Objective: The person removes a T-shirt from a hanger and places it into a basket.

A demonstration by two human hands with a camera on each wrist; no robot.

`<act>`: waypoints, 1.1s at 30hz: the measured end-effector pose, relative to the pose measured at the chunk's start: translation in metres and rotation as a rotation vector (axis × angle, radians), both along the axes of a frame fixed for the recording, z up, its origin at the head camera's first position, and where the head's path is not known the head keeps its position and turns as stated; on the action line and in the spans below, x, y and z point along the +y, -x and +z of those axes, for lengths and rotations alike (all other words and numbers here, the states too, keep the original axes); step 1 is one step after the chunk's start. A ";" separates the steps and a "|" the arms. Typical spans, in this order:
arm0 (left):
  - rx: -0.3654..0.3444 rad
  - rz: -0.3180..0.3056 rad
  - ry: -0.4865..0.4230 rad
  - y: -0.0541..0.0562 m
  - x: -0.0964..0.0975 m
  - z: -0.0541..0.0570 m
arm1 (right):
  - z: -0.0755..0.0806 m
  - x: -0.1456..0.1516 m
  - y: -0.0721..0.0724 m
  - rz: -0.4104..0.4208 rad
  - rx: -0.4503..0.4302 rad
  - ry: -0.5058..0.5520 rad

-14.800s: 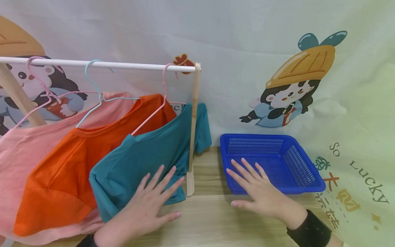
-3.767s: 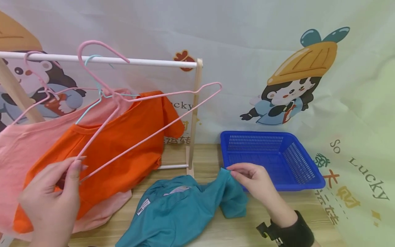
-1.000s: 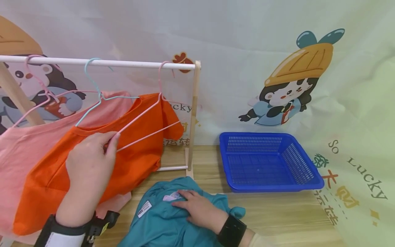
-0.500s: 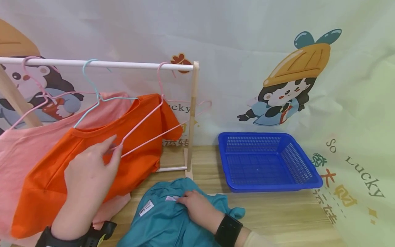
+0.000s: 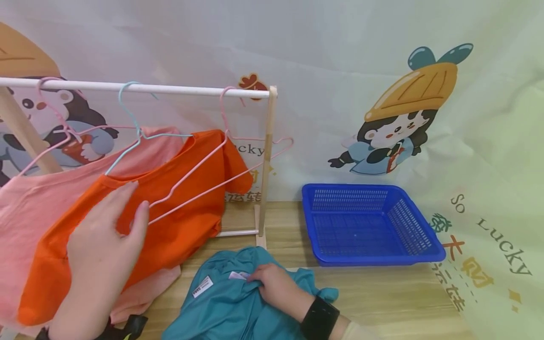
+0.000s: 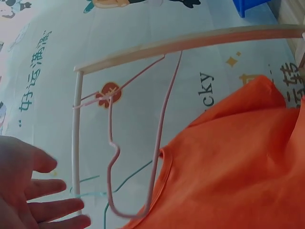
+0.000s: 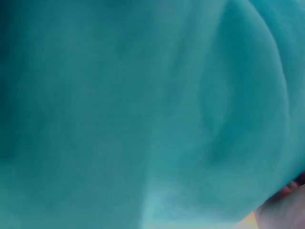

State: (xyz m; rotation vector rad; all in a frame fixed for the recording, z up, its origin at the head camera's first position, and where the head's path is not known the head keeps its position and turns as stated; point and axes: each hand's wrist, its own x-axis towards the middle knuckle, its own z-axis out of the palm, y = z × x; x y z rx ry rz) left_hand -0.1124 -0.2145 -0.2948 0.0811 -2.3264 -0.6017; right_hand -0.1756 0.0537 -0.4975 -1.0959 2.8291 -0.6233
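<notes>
A bare pink hanger (image 5: 199, 164) hangs from the white rod near its right end, overlapping the orange shirt in the head view. Just left of its lower corner is my left hand (image 5: 102, 245), thumb and fingers spread. A gap between that hand (image 6: 28, 191) and the hanger (image 6: 110, 124) shows in the left wrist view. On the table, a teal shirt (image 5: 221, 302) lies crumpled, two labels showing. My right hand (image 5: 278, 288) pinches its cloth beside the smaller label. Teal cloth (image 7: 95, 119) fills most of the right wrist view.
An orange shirt (image 5: 170, 241) on a light-blue hanger and a pink shirt (image 5: 25, 226) on a pink one hang from the rod (image 5: 182, 89). The rack's wooden post (image 5: 266, 179) stands right of them. A blue basket (image 5: 352, 236) sits at the back right.
The teal shirt has come off its hanger and lies on the table; the hanger is back on the rod. My left hand has released it and moved left. Right fingers have gathered shirt cloth.
</notes>
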 end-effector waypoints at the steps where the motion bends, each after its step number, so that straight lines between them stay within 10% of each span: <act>1: 0.011 -0.006 -0.015 -0.002 -0.003 0.002 | 0.000 0.001 0.000 -0.002 -0.011 0.014; 8: 0.009 0.032 -0.021 -0.005 -0.031 0.011 | 0.008 0.008 -0.001 -0.028 -0.096 0.088; 18: -0.402 0.166 -0.013 -0.002 -0.070 -0.002 | 0.027 0.023 -0.001 -0.077 -0.186 0.271; 27: -0.480 0.234 -0.021 0.004 -0.082 -0.013 | 0.055 0.038 -0.002 -0.118 -0.238 0.357; 33: -0.397 0.219 -0.002 0.003 -0.081 -0.014 | 0.079 0.049 0.000 -0.142 -0.193 0.403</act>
